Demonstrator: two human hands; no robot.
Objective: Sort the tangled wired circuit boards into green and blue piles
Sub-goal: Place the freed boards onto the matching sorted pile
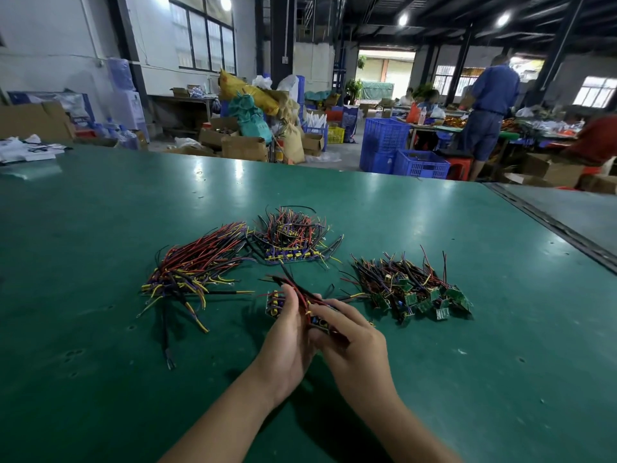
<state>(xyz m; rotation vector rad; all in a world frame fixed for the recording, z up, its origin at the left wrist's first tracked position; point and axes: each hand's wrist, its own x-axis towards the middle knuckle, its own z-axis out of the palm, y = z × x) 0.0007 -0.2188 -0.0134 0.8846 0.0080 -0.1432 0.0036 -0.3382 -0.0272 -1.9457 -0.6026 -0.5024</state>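
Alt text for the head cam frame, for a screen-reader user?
The left hand and right hand grip a small tangle of wired circuit boards over a green table. Beyond them lie three wiry piles: a left pile with long wires, a middle pile with blue boards, and a right pile of green boards.

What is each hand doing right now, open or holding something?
Left hand: holds a small bunch of wired boards.
Right hand: fingers curled round a single wired board.
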